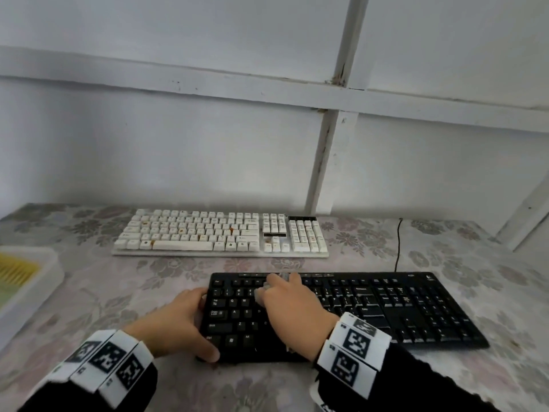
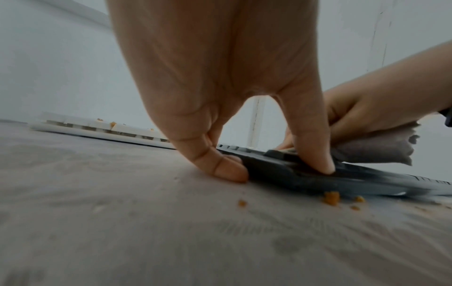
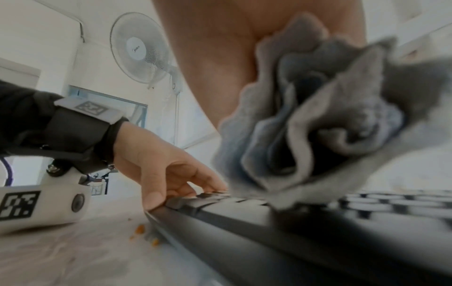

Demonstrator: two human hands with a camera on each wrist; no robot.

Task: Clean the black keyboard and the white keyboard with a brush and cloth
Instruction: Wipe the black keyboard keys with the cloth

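The black keyboard (image 1: 386, 307) lies near the table's front edge. Behind it lies the white keyboard (image 1: 219, 233), with orange stains on its keys. My left hand (image 1: 196, 322) grips the black keyboard's left end, thumb at the front corner and fingers on the far edge. My right hand (image 1: 285, 295) holds a bunched grey cloth (image 1: 261, 292) and presses it on the upper left keys. The right wrist view shows the cloth (image 3: 318, 120) crumpled in the palm and touching the keys (image 3: 244, 203). Orange crumbs (image 2: 331, 197) lie on the tablecloth at the keyboard's (image 2: 269, 170) edge.
A floral tablecloth (image 1: 118, 292) covers the table. A white tray (image 1: 44, 263) with something yellow in it stands at the left edge. The black keyboard's cable (image 1: 398, 245) runs back toward the wall. A fan (image 3: 139, 48) hangs on the wall to the left.
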